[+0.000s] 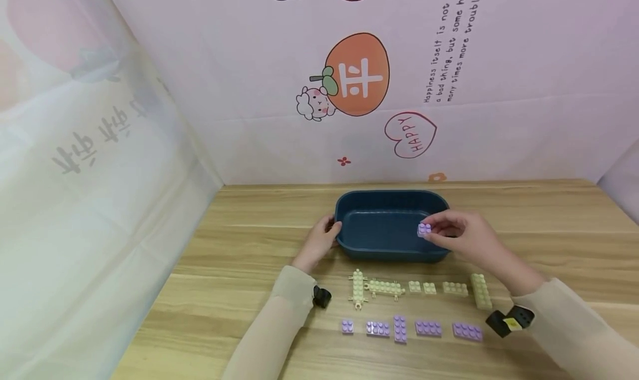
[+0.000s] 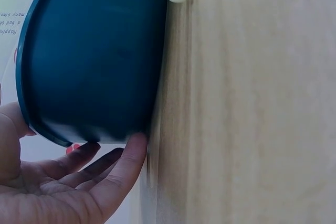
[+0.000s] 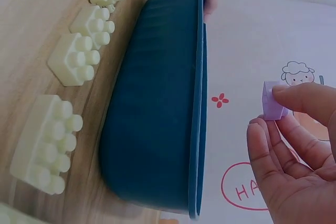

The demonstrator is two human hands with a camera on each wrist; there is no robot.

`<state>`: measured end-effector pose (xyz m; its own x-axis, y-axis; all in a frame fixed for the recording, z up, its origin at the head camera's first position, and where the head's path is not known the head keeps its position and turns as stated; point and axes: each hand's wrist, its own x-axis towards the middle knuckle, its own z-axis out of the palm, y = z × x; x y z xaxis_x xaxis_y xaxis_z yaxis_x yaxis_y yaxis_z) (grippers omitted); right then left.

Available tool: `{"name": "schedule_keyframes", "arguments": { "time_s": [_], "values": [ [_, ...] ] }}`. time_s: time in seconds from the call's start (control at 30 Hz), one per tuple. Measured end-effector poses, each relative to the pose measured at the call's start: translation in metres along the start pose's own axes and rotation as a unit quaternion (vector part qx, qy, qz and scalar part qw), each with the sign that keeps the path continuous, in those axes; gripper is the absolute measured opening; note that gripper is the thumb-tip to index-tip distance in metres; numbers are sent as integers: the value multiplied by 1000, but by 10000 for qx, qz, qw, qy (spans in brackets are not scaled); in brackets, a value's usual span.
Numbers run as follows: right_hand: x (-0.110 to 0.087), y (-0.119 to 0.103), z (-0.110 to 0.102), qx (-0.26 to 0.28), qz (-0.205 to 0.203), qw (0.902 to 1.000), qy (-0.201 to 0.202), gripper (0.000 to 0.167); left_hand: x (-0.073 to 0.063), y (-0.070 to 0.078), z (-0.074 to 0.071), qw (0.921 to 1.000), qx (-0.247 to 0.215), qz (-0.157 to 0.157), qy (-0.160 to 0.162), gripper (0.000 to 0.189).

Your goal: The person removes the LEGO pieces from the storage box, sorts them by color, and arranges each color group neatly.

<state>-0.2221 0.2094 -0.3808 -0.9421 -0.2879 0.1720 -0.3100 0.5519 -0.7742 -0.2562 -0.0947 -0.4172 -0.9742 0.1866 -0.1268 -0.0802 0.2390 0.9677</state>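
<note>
A dark blue oblong tub [image 1: 384, 252] stands on the table near the wall. My left hand [image 1: 319, 238] holds its left end, the thumb over the rim and the fingers against the outer wall, as the left wrist view shows. Between thumb and fingertips my right hand [image 1: 464, 236] pinches a small purple building brick [image 1: 424, 229] with a two-by-two stud top. In the head view the brick appears over the right part of the tub; the right wrist view shows it held above rim level, apart from the tub [image 3: 152, 98].
Pale yellow bricks [image 1: 455, 289] and two pale yellow pieces with side pegs [image 1: 358, 288] lie in a row before the tub. Nearer still is a row of purple bricks [image 1: 378, 329]. A printed cloth [image 1: 279, 147] hangs behind the table, another at the left.
</note>
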Motion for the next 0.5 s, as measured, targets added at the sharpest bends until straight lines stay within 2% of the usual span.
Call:
{"name": "schedule_keyframes", "arguments": {
  "time_s": [0.13,0.37,0.5],
  "values": [
    [-9,0,-2,-32,35,10000,70,25,2,-3,-1,10000,5,-23,-45,44],
    [-30,14,-13,29,-132,9994,314,22,22,-30,0,9999,-89,-7,53,44],
    [-43,26,-21,-27,21,9994,355,24,24,-32,1,9999,-35,52,90,44]
  ]
}}
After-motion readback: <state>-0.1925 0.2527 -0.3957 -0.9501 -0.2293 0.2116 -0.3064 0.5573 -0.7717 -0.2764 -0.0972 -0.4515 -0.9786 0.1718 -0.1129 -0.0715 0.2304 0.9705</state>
